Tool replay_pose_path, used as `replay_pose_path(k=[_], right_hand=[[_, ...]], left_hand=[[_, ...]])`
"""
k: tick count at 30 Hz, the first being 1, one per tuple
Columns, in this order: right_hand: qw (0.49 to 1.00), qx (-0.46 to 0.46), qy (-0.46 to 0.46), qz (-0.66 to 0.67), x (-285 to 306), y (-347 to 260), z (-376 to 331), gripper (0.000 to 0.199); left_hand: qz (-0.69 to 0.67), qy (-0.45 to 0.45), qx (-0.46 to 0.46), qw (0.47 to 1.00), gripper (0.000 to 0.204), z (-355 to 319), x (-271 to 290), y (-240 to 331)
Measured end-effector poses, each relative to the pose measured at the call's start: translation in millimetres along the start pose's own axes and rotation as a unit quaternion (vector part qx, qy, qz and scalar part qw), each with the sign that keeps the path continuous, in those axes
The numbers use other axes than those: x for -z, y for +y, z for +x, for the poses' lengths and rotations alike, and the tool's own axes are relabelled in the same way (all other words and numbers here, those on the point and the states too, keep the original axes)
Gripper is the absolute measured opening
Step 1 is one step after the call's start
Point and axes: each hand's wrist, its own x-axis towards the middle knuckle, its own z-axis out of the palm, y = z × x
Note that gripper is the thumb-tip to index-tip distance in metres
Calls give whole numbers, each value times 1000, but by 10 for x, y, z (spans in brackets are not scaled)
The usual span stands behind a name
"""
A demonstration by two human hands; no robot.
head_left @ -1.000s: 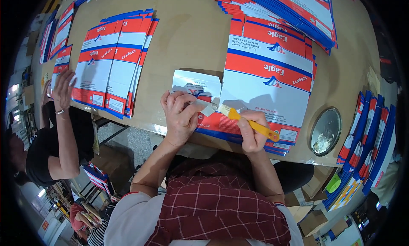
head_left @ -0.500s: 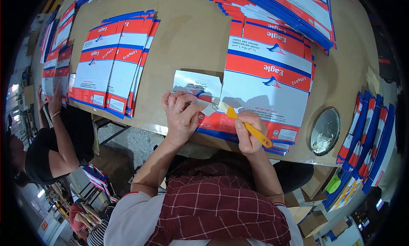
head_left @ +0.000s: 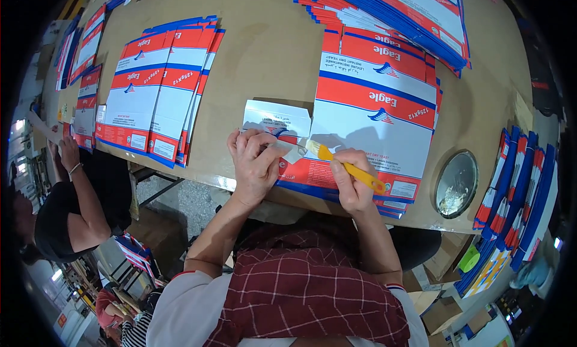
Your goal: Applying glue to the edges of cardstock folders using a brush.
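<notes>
My right hand (head_left: 354, 182) grips a brush with a yellow handle (head_left: 363, 177). Its pale bristles (head_left: 312, 147) meet the edge of a small pale, flap-like piece (head_left: 291, 150). My left hand (head_left: 255, 167) pinches that piece between thumb and fingers; whether it belongs to a carton or is loose I cannot tell. Beneath the brush lies a stack of flattened red, white and blue cartons (head_left: 375, 130). A white panel (head_left: 276, 115) with a blue emblem sticks out to the left of the stack, partly hidden by my left hand.
On the brown-covered table (head_left: 258, 58), a round dish (head_left: 457, 185) with whitish residue stands at right. More flat cartons lie at left (head_left: 147, 88) and far right (head_left: 415, 16). Carton bundles (head_left: 511, 191) stand beyond the right edge. A co-worker's hand (head_left: 69, 152) is at far left.
My right hand has drawn the brush slightly left, its bristles now at the pale piece's edge. My left hand stays nearly put. The co-worker at left has lifted a pale sheet.
</notes>
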Motion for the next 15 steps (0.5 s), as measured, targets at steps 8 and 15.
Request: replay_pose_path(k=[8, 15], right_hand=[[999, 32, -25, -10, -28, 34, 23, 6], [998, 58, 7, 20, -47, 45, 34, 6]], left_hand=[[1, -4, 5, 1000, 24, 5, 7, 19], [7, 1, -2, 1000, 23, -5, -8, -3]])
